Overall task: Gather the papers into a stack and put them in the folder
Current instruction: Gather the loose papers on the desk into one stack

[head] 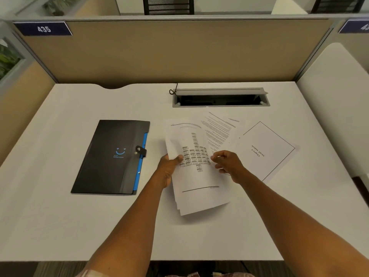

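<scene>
A black folder [111, 156] with a blue edge and a snap strap lies closed on the white desk [60, 216], left of centre. My left hand [169, 166] grips the left edge of a small stack of papers [197, 186] whose top sheet shows a chart; the stack is lifted slightly off the desk. My right hand [227, 162] rests at the stack's right edge, fingers curled on it. A text page [217, 128] and a bordered title page [267, 150] lie loose on the desk behind and to the right.
An open grey cable tray [219, 97] with a black cord is set into the desk at the back. Tan partition walls [175, 50] enclose the desk on the back and sides.
</scene>
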Demonstrator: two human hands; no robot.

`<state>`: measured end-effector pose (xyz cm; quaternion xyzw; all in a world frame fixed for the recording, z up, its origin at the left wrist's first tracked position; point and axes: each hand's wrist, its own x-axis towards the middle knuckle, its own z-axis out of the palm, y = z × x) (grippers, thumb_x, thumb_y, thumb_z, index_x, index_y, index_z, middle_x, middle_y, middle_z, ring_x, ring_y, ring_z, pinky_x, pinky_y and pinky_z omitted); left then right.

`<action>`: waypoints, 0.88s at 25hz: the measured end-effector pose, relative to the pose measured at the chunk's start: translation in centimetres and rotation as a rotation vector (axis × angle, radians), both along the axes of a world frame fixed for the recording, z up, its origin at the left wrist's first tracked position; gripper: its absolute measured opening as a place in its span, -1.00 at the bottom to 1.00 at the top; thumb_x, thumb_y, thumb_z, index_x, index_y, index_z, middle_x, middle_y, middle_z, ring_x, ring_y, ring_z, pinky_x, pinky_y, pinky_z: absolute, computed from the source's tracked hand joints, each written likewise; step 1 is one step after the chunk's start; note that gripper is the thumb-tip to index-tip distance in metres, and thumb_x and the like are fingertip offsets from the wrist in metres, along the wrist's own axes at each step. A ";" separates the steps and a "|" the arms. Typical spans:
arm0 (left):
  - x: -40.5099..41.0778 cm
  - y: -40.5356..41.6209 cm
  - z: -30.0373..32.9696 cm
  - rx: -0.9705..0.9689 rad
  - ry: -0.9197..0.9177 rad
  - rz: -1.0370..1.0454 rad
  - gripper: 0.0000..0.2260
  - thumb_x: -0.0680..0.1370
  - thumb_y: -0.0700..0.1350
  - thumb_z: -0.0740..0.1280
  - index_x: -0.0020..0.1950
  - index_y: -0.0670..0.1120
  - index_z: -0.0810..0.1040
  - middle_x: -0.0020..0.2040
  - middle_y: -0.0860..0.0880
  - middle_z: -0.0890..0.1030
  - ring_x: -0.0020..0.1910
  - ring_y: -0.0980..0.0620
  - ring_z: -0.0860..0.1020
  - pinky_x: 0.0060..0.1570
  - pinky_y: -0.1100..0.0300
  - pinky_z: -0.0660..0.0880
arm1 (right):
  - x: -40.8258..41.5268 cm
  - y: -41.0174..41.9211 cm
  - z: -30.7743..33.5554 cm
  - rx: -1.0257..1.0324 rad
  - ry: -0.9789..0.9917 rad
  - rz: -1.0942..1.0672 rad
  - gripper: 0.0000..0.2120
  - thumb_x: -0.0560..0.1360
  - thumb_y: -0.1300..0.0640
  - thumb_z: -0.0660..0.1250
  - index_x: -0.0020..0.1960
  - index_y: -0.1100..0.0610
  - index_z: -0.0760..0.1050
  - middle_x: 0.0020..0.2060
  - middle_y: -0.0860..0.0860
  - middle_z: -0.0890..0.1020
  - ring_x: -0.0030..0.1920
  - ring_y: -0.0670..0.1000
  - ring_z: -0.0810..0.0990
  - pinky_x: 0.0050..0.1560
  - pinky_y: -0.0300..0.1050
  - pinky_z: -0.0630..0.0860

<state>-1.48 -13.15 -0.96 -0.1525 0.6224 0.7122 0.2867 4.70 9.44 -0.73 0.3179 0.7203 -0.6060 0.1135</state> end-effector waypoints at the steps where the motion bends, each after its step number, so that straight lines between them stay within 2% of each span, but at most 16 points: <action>1: -0.1 -0.5 -0.3 -0.086 0.009 0.024 -0.66 0.53 -0.17 0.41 0.30 -0.18 0.53 0.19 -0.18 0.63 0.02 -0.10 0.62 0.06 0.02 0.57 | -0.2 -0.3 -0.4 0.148 -0.004 0.028 -0.69 0.41 0.08 0.49 0.10 0.17 0.57 -0.05 0.09 0.66 -0.12 0.04 0.62 -0.06 -0.04 0.57; 3: -0.3 -1.2 -0.9 -0.245 0.034 0.065 -0.69 0.56 -0.18 0.38 0.29 -0.18 0.53 0.20 -0.17 0.62 -0.01 -0.07 0.60 -0.03 0.09 0.57 | -0.2 -0.6 -1.2 0.449 -0.026 0.101 -0.58 0.40 0.08 0.49 0.19 0.19 0.53 0.06 0.09 0.63 0.07 0.07 0.60 0.13 -0.02 0.51; 4: -0.3 -1.4 -1.1 -0.304 0.052 0.071 -0.70 0.57 -0.18 0.36 0.29 -0.17 0.52 0.21 -0.16 0.62 -0.01 -0.07 0.60 -0.08 0.13 0.56 | -0.3 -0.7 -1.5 0.531 -0.037 0.134 -0.53 0.38 0.07 0.51 0.22 0.21 0.51 0.10 0.11 0.61 0.12 0.09 0.58 0.16 -0.03 0.49; 7: -0.3 -1.1 -1.3 -0.574 0.136 0.022 -0.71 0.58 -0.14 0.33 0.28 -0.17 0.53 0.23 -0.17 0.60 0.12 -0.14 0.59 0.00 0.11 0.55 | -0.5 -1.0 -2.0 0.627 -0.106 0.236 -0.38 0.34 -0.02 0.54 0.29 0.21 0.44 0.20 0.16 0.52 0.19 0.16 0.54 0.18 0.01 0.50; 9: -0.5 -0.5 -1.1 -0.853 0.187 -0.030 -0.70 0.58 -0.10 0.32 0.27 -0.17 0.53 0.26 -0.18 0.55 0.20 -0.18 0.53 0.11 0.01 0.54 | -0.8 -1.4 -2.2 0.661 -0.141 0.278 -0.31 0.33 -0.08 0.54 0.34 0.18 0.39 0.24 0.15 0.47 0.24 0.18 0.51 0.21 0.06 0.51; 11: -0.6 0.2 -0.8 -0.987 0.185 -0.048 -0.67 0.57 -0.08 0.31 0.29 -0.18 0.52 0.29 -0.18 0.50 0.24 -0.20 0.48 0.19 -0.09 0.51 | -1.0 -2.0 -2.3 0.677 -0.152 0.292 -0.29 0.34 -0.09 0.53 0.35 0.17 0.36 0.26 0.16 0.45 0.27 0.20 0.49 0.22 0.07 0.50; 16: -1.1 1.1 -0.3 -0.958 0.128 -0.058 -0.63 0.57 -0.09 0.33 0.34 -0.18 0.47 0.31 -0.18 0.47 0.21 -0.20 0.53 0.21 -0.11 0.50 | -1.9 -3.0 -2.6 0.678 -0.185 0.311 -0.34 0.40 -0.08 0.48 0.34 0.22 0.35 0.27 0.20 0.43 0.28 0.23 0.48 0.24 0.10 0.48; 19: -1.5 0.8 -0.4 -0.857 0.065 -0.011 -0.52 0.53 -0.12 0.37 0.43 -0.17 0.36 0.34 -0.18 0.41 0.18 -0.20 0.54 0.20 -0.11 0.51 | -2.2 -2.9 -2.6 0.679 -0.203 0.304 -0.34 0.41 -0.08 0.48 0.35 0.23 0.35 0.27 0.20 0.44 0.29 0.24 0.47 0.26 0.10 0.48; 22: -2.0 -0.2 -0.9 -0.676 0.007 0.065 -0.53 0.49 -0.15 0.42 0.35 -0.17 0.37 0.25 -0.17 0.53 0.06 -0.11 0.57 0.01 0.05 0.56 | -2.2 -2.7 -2.6 0.640 -0.188 0.272 -0.36 0.38 -0.05 0.50 0.33 0.21 0.37 0.25 0.18 0.46 0.27 0.21 0.49 0.23 0.06 0.48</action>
